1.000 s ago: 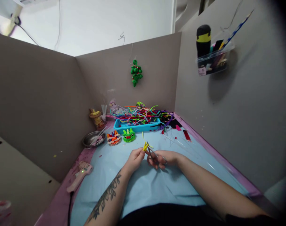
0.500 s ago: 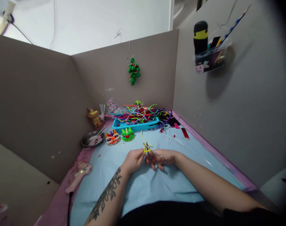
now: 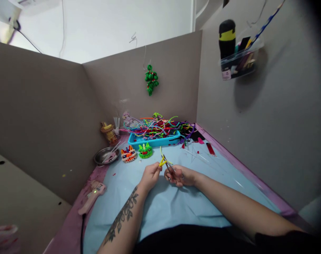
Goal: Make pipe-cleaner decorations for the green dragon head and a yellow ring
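Note:
My left hand (image 3: 151,175) pinches a bent yellow pipe cleaner (image 3: 162,162) between thumb and fingers. In my right hand (image 3: 180,175) is a pair of scissors (image 3: 168,164), its blades pointing up and left against the yellow piece. Whether the blades have cut through cannot be made out. A thin yellow-green strand (image 3: 160,151) stands up just beyond the blades. Farther off on the blue cloth sit a green pipe-cleaner animal head (image 3: 145,151) and an orange and white one (image 3: 129,154), side by side.
A blue tray (image 3: 155,142) heaped with coloured pipe cleaners (image 3: 157,127) stands at the back. On the left are a metal bowl (image 3: 106,156) and a pink glue gun (image 3: 93,199) with a cord. Grey panels enclose the table; a clear bin (image 3: 238,65) hangs on the right one.
My right hand has turned and its fingers have closed more around the scissors. The yellow pipe cleaner has tilted and shifted slightly. The whole view has shifted a little.

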`<state>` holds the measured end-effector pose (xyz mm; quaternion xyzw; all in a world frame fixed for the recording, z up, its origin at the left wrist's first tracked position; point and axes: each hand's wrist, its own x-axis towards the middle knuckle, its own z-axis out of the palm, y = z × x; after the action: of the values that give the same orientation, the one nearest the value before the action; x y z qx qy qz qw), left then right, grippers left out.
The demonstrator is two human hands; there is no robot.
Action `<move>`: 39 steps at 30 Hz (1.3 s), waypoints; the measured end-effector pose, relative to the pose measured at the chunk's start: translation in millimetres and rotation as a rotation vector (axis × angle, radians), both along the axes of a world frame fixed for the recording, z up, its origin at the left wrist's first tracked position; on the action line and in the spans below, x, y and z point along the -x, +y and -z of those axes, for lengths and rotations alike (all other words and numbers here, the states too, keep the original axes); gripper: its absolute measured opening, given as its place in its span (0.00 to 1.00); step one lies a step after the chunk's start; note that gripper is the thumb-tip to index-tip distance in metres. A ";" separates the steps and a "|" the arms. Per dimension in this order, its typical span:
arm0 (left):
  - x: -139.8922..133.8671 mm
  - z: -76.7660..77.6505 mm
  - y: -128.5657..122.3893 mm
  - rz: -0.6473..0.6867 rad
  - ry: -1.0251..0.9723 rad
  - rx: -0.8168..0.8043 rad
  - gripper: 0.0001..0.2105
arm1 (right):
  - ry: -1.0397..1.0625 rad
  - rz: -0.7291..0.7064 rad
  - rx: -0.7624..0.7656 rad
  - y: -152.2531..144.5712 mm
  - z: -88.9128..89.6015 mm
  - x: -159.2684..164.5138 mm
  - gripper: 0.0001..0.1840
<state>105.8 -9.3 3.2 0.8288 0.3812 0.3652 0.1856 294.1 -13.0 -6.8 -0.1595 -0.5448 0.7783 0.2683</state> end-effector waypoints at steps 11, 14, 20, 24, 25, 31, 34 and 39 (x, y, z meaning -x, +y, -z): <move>-1.4 -2.1 -3.1 -0.011 -0.011 -0.080 0.15 | -0.043 0.122 -0.090 -3.9 -4.1 1.1 0.29; -2.1 -2.3 -4.7 -0.010 -0.011 -0.087 0.15 | -0.063 0.129 -0.121 -2.6 -2.0 0.7 0.32; -3.5 -2.5 -6.9 -0.014 -0.011 -0.107 0.15 | -0.059 0.136 -0.144 -3.8 -2.7 0.6 0.34; -3.5 -2.3 -7.2 -0.018 -0.015 -0.117 0.14 | -0.081 0.137 -0.127 -5.4 -3.3 0.9 0.31; -3.3 -2.2 -7.0 -0.020 -0.014 -0.117 0.14 | -0.082 0.146 -0.122 -5.4 -2.7 1.1 0.31; -2.8 2.3 -3.8 -0.040 0.002 -0.093 0.14 | -0.077 0.171 -0.102 -5.9 -1.4 3.2 0.34; -3.3 5.1 -3.6 -0.038 0.016 -0.067 0.14 | -0.068 0.117 -0.068 -7.6 -4.6 5.1 0.35; -3.8 3.7 -6.7 -0.042 0.042 -0.053 0.14 | 0.019 -0.099 0.024 -6.7 -5.6 1.9 0.40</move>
<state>109.6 -16.0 -0.6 0.8326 0.3927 0.3615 0.1480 292.2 -19.7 -1.2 -0.1282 -0.5401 0.7986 0.2327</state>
